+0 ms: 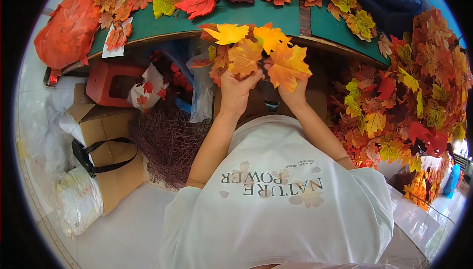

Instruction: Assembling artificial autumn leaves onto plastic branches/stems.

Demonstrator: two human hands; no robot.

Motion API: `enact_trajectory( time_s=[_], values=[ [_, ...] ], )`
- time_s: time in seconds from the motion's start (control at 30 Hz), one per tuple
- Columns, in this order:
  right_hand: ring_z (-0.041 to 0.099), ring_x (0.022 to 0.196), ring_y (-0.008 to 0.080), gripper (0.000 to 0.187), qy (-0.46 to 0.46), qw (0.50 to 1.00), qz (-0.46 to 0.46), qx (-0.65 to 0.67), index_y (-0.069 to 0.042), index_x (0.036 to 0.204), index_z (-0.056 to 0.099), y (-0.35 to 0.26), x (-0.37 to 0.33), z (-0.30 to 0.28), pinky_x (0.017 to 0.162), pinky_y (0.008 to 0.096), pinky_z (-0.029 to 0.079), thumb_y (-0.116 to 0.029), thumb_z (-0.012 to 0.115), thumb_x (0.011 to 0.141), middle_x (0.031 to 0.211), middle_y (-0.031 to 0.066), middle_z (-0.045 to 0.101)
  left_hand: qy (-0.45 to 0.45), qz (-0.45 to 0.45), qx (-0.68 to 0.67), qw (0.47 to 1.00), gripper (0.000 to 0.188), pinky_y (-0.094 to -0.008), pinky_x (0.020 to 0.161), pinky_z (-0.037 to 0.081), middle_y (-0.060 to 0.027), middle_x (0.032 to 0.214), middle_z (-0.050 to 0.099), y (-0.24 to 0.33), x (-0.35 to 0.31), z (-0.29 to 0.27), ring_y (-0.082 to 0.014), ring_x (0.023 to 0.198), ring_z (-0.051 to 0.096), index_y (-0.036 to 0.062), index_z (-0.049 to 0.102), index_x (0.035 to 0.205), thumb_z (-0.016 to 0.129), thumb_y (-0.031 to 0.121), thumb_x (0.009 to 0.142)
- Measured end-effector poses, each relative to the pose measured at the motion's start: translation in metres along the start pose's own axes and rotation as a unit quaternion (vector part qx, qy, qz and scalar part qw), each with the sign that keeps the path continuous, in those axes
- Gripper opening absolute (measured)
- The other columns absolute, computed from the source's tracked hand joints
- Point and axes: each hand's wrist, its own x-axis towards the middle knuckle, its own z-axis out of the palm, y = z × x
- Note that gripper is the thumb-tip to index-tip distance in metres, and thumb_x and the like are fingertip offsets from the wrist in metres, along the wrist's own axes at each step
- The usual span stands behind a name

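Spray of maple-type leaves (245, 56), yellow to orange and apparently artificial, held in front of the near edge of the counter. We see the left hand (236, 90) with thumb and fingers pinched together on the lower part of the spray. The right hand (294, 93) lies just beside it, partly behind a large orange leaf (288, 68); its fingertips are hidden, so we cannot tell how firmly they are clamped. We judge the step in hand to be the handling or arranging of leaves at their bases; the next move would call for a steady pinch on the left while the right hand adjusts its leaf without creasing it.

Beyond the spray we note the counter (236, 17), green-topped with a wooden edge and strewn with red, orange and dark purple leaves (199, 3). A red plastic bag (66, 30) sits at its left end, a blue plastic bag (387, 3) at its far right. To the right we find a tall mass of autumn-coloured leaves (394, 104). At lower left, dark twigs (167, 133) are heaped beside a cardboard box (123, 185); pale tiles (143, 219) cover the floor.
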Motion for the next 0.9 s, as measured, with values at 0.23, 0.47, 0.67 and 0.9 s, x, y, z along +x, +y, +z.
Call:
enact_trajectory(
  time_s=[0.23, 0.47, 0.67, 0.9],
  values=[
    [0.059, 0.078, 0.0121, 0.014, 0.104, 0.971, 0.144, 0.159, -0.003, 0.096, 0.058, 0.011, 0.005, 0.008, 0.065, 0.0266, 0.049, -0.004, 0.063, 0.083, 0.087, 0.0035, 0.061, 0.003, 0.023, -0.014, 1.000, 0.021, -0.0266, 0.074, 0.050, -0.0055, 0.094, 0.063, -0.009, 0.005, 0.008, -0.0135, 0.081, 0.060, -0.0015, 0.059, 0.100, 0.063, -0.004, 0.080],
    [0.057, 0.079, 0.0104, 0.019, 0.142, 0.937, 0.202, 0.248, -0.006, 0.102, 0.055, 0.010, 0.008, 0.008, 0.064, 0.0245, 0.047, -0.009, 0.063, 0.085, 0.093, 0.0015, 0.059, 0.008, 0.045, -0.038, 0.998, 0.024, -0.0279, 0.075, 0.050, -0.0069, 0.095, 0.061, -0.017, 0.007, 0.014, -0.0158, 0.082, 0.060, -0.0010, 0.057, 0.104, 0.061, -0.006, 0.081],
    [0.059, 0.084, 0.0119, 0.021, 0.132, 0.937, 0.197, 0.255, -0.006, 0.106, 0.055, 0.006, 0.008, 0.013, 0.069, 0.0258, 0.049, -0.010, 0.061, 0.087, 0.097, 0.0023, 0.059, 0.029, 0.054, -0.034, 0.998, 0.027, -0.0281, 0.079, 0.049, -0.0074, 0.100, 0.061, -0.026, 0.010, 0.011, -0.0161, 0.087, 0.060, -0.0012, 0.056, 0.106, 0.060, -0.009, 0.080],
    [0.058, 0.080, 0.0093, 0.008, 0.163, 0.925, 0.194, 0.282, -0.009, 0.093, 0.054, 0.005, 0.002, 0.020, 0.068, 0.0239, 0.050, -0.012, 0.059, 0.088, 0.087, -0.0012, 0.057, 0.059, 0.082, -0.029, 0.994, 0.029, -0.0272, 0.085, 0.047, -0.0074, 0.103, 0.062, -0.031, 0.005, 0.017, -0.0144, 0.094, 0.059, -0.0020, 0.057, 0.105, 0.064, -0.008, 0.078]
  ],
)
